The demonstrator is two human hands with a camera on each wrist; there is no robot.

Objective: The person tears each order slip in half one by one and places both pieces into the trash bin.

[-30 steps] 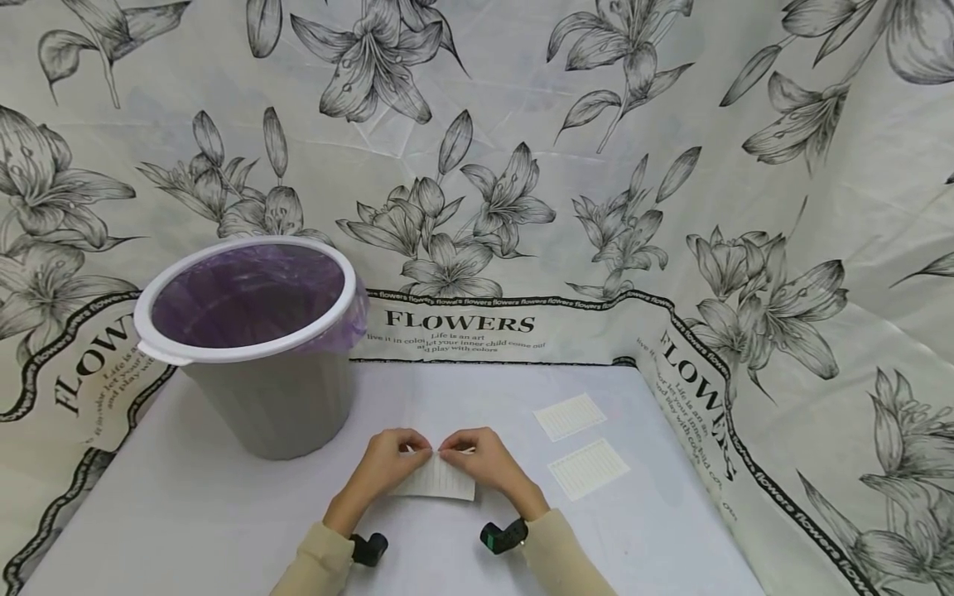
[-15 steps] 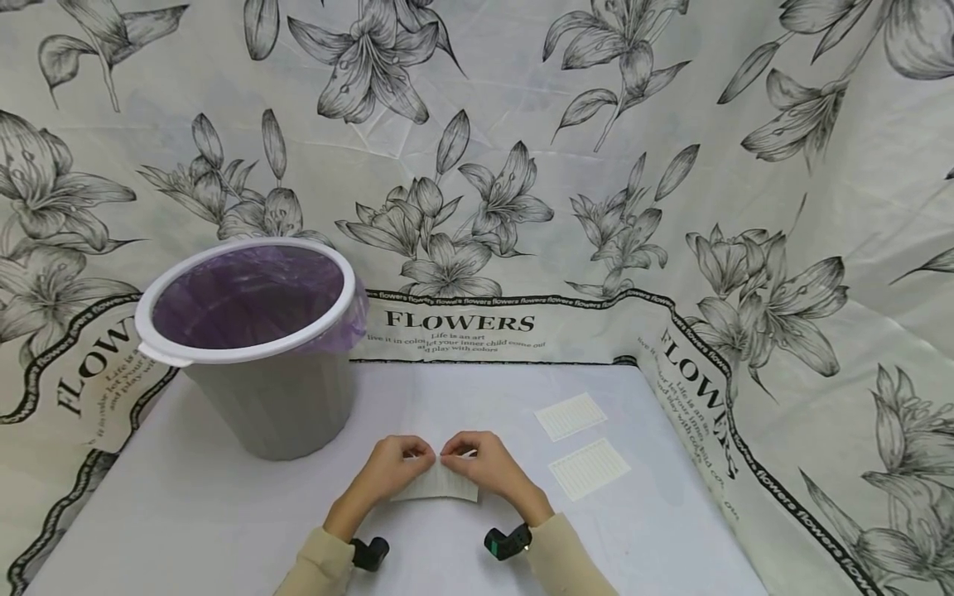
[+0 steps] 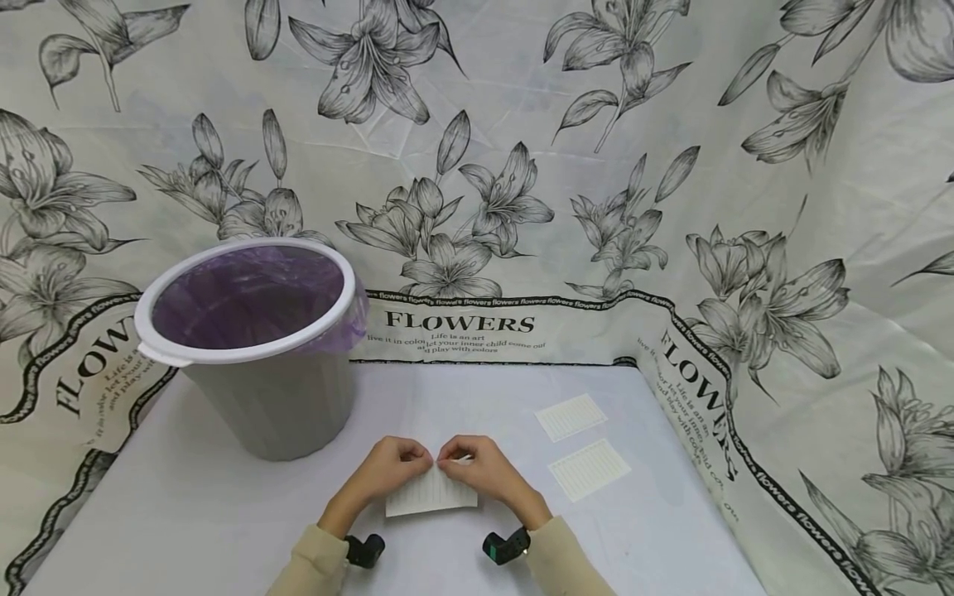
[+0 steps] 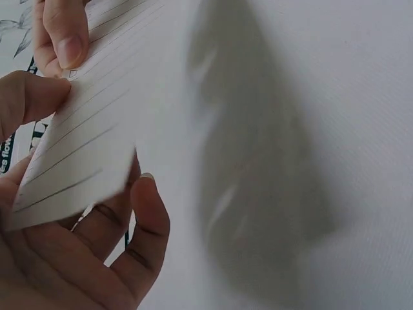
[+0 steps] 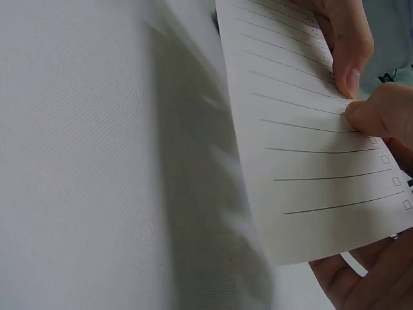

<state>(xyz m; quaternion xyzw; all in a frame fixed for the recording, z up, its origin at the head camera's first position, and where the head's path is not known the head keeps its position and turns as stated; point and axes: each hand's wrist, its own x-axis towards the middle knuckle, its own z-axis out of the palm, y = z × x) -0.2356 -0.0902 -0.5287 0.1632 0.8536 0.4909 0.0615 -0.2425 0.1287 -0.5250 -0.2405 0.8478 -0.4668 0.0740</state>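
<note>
Pinching the lined sheet (image 3: 432,497) by its far edge, our left hand (image 3: 389,465) and right hand (image 3: 481,465) nearly meet at the fingertips. Both grips are narrow, with thumbs (image 5: 381,115) on the ruled face, side by side near the row of small boxes, while other fingers lie bent behind the paper. We angle our forearms inward from the near side, hands arched higher than the tan sleeves (image 3: 568,561), a black wrist camera (image 3: 365,550) strapped at each wrist. The sheet slants between us and the white table (image 3: 425,567), casting a shadow there. Two pale cards (image 3: 590,470) lie to our right; a grey bin (image 3: 276,406) with a purple liner (image 3: 246,290) stands beyond our left hand.
</note>
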